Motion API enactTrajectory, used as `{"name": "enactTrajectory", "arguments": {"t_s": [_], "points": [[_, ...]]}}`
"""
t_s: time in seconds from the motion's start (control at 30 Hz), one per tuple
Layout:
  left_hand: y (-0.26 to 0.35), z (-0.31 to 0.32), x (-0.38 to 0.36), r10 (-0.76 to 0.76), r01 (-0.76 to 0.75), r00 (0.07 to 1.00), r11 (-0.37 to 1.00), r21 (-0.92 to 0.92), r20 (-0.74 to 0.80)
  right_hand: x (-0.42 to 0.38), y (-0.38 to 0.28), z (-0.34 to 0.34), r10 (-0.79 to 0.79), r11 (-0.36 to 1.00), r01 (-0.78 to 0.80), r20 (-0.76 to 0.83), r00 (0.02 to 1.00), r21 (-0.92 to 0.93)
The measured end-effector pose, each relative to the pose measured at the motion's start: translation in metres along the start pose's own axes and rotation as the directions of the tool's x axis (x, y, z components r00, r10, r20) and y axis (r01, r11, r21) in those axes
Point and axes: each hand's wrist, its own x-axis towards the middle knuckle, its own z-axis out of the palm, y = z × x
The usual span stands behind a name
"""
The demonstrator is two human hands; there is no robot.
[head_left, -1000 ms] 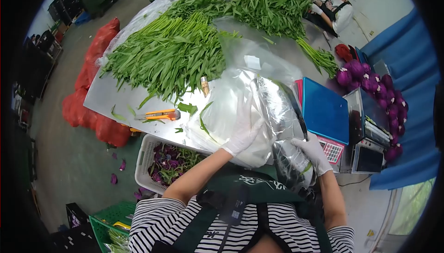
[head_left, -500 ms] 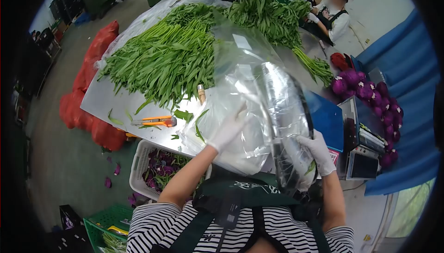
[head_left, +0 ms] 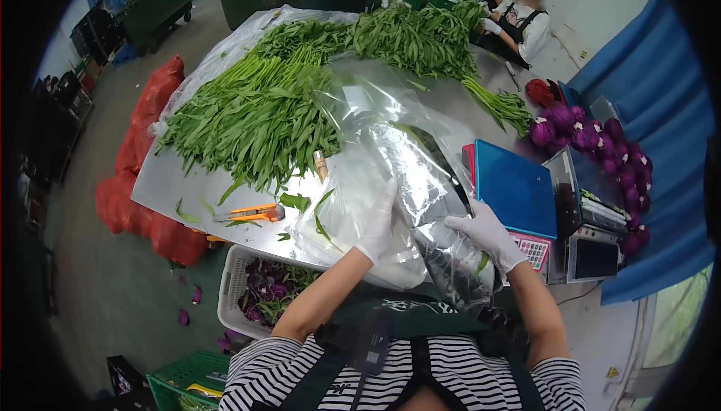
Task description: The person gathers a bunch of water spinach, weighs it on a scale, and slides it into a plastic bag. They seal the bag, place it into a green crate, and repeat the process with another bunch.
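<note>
A large clear plastic bag (head_left: 420, 163) with a dark, shiny side stretches across the near part of the metal table. My right hand (head_left: 488, 237), in a white glove, grips its lower right side, thumb on top and fingers behind. At the bag's left edge, my gloved left hand (head_left: 381, 223) has its fingers together on the plastic, pointing up the table. More clear plastic lies flat under that hand. Left of it rest an orange utility knife (head_left: 259, 213), a short wooden-handled tool (head_left: 321, 165) and loose leaves. A broad heap of leafy green stems (head_left: 255, 118) covers the table beyond.
Right of the bag stands a blue-topped scale (head_left: 517, 189) with a pink keypad. Netted purple vegetables (head_left: 627, 178) hang beside a blue curtain. A white basket (head_left: 233, 291) of trimmings sits below the table edge. Two other people work at the far side, near red sacks (head_left: 154, 111) at left.
The bag and my right hand have shifted left, uncovering the scale. My left hand has come to the bag's edge. The far person's raised greens now lie lower on the table.
</note>
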Motion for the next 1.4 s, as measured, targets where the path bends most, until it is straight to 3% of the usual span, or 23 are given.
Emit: {"name": "enactTrajectory", "arguments": {"t_s": [0.03,0.07,0.13,0.2,0.27,0.33,0.4,0.47,0.5,0.57,0.67,0.83,0.9,0.93,1.0,1.07,1.1,1.17,1.2,1.27,1.3,1.37,1.4], "points": [[-0.001,-0.007,0.002,0.068,-0.063,0.997,0.991,0.115,-0.043,0.0,0.0,0.001,-0.006,1.0,0.006,0.006,1.0,0.002],[-0.003,-0.013,0.003,0.078,-0.073,0.996,0.99,0.119,-0.045,0.0,0.0,0.001,-0.029,1.0,0.029,-0.036,0.999,-0.005],[-0.01,-0.023,0.001,0.142,-0.056,0.978,0.882,0.467,-0.153,0.001,0.002,0.0,-0.059,0.998,0.058,-0.075,0.995,-0.014],[-0.002,-0.021,-0.005,0.147,-0.06,0.981,0.851,0.522,-0.126,0.004,0.007,-0.002,-0.077,0.997,0.077,-0.099,0.992,-0.014],[-0.007,-0.034,0.001,0.224,-0.181,0.975,0.793,0.582,-0.002,0.003,0.006,-0.003,-0.054,0.998,0.051,-0.078,0.996,-0.043],[-0.007,-0.036,0.002,0.236,-0.205,0.972,0.8,0.563,0.018,0.002,0.007,-0.003,-0.029,0.997,0.025,-0.053,0.998,-0.076],[0.001,-0.025,-0.004,0.242,-0.223,0.97,0.809,0.544,0.037,0.003,0.012,-0.003,-0.045,0.999,0.046,-0.101,0.994,0.011],[0.013,-0.006,-0.012,0.205,-0.132,0.967,0.913,0.387,-0.154,0.004,0.018,-0.004,-0.059,0.998,0.061,-0.1,0.993,0.016],[0.014,-0.005,-0.008,0.201,-0.128,0.967,0.914,0.385,-0.155,0.005,0.021,-0.004,-0.076,0.997,0.078,-0.101,0.992,0.02],[0.015,-0.002,-0.003,0.214,-0.118,0.973,0.773,0.624,-0.08,0.005,0.023,-0.004,-0.075,0.997,0.075,-0.092,0.993,0.001],[0.01,-0.013,0.008,0.231,-0.121,0.97,0.71,0.694,-0.068,0.004,0.025,-0.003,-0.089,0.996,0.09,-0.097,0.991,0.0],[0.008,-0.012,-0.003,0.265,-0.2,0.964,0.725,0.659,0.0,0.008,0.036,-0.006,-0.035,0.999,0.034,-0.137,0.99,-0.012],[0.006,-0.011,-0.009,0.291,-0.237,0.956,0.725,0.646,0.024,0.012,0.045,-0.009,-0.113,0.973,0.071,-0.187,0.976,-0.218],[0.006,-0.014,-0.012,0.264,-0.212,0.964,0.678,0.704,0.036,0.011,0.047,-0.01,-0.11,0.974,0.068,-0.188,0.976,-0.215],[0.002,-0.019,-0.015,0.239,-0.191,0.97,0.625,0.757,0.047,0.011,0.047,-0.012,-0.035,0.999,0.034,-0.148,0.988,-0.01],[-0.009,-0.028,-0.017,0.046,-0.02,0.999,0.733,0.679,-0.021,0.009,0.044,-0.013,-0.039,0.997,0.049,-0.16,0.986,0.055],[-0.012,-0.026,-0.022,0.044,-0.021,0.999,0.731,0.682,-0.016,0.005,0.034,-0.013,0.001,0.996,0.012,-0.133,0.991,0.093],[-0.012,-0.018,-0.031,0.164,-0.2,0.979,0.7,0.685,0.118,0.008,0.026,-0.013,0.012,0.996,-0.006,-0.072,0.997,0.093],[-0.009,-0.014,-0.035,0.153,-0.194,0.981,0.699,0.688,0.122,0.01,0.027,-0.011,0.019,0.995,-0.011,-0.079,0.997,0.102],[0.007,-0.01,-0.045,0.005,-0.193,0.975,0.505,0.841,0.221,0.017,0.027,-0.003,-0.062,0.998,0.059,-0.147,0.987,-0.022],[0.02,-0.006,-0.048,0.001,-0.199,0.974,0.499,0.844,0.229,0.008,0.009,-0.001,-0.068,0.977,0.021,-0.217,0.974,-0.21],[0.049,0.008,-0.054,-0.118,-0.082,0.99,-0.091,0.992,0.071,0.017,0.03,-0.001,-0.052,0.99,0.024,-0.203,0.978,-0.138],[0.061,0.024,-0.056,-0.116,-0.089,0.99,-0.092,0.992,0.078,0.022,0.04,-0.001,-0.035,0.997,0.023,-0.178,0.983,-0.071]]}}
